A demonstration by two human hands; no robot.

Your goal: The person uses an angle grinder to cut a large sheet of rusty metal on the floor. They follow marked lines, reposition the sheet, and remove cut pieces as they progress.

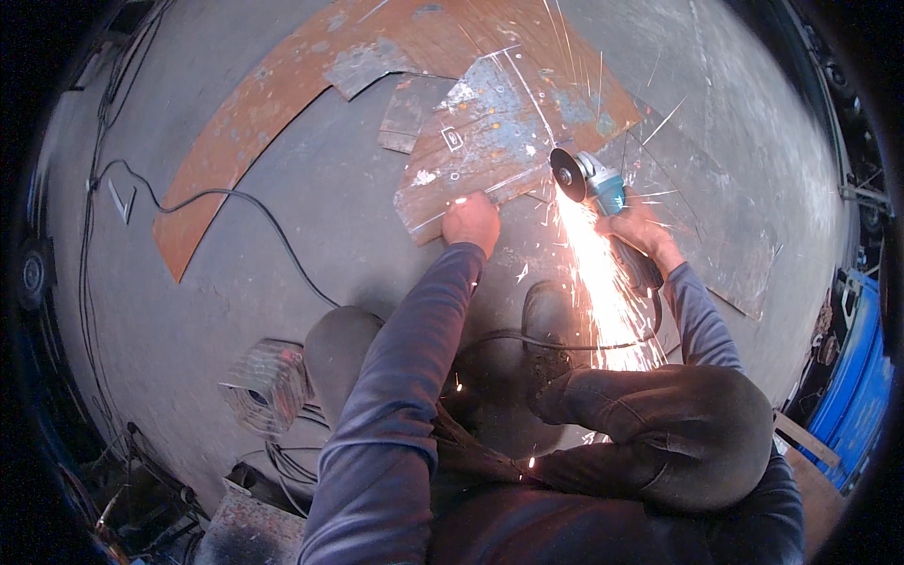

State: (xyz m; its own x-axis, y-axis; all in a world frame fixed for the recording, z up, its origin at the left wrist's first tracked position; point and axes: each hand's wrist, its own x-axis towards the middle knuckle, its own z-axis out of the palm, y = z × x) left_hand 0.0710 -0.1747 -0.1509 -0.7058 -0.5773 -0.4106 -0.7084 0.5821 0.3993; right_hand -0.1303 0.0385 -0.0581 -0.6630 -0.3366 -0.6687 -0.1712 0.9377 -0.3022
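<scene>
My right hand [639,229] is closed round the body of a teal angle grinder [607,191]. Its dark disc [569,176] stands at the edge of a rusty metal plate [476,151], and bright sparks [603,292] stream from there toward me. White lines and small marks are drawn on the plate, which has worn bluish-grey patches. At the plate's near left corner, my left hand [471,224] is closed over the edge, its fingertips hidden from view.
A large curved rusty sheet [221,155] lies beyond and to the left. Cable [273,221] snakes across the concrete floor [282,179]. By my left knee sits a box-shaped thing [267,384]; something blue [852,353] stands at far right. Sparks pass by my bent legs [659,428].
</scene>
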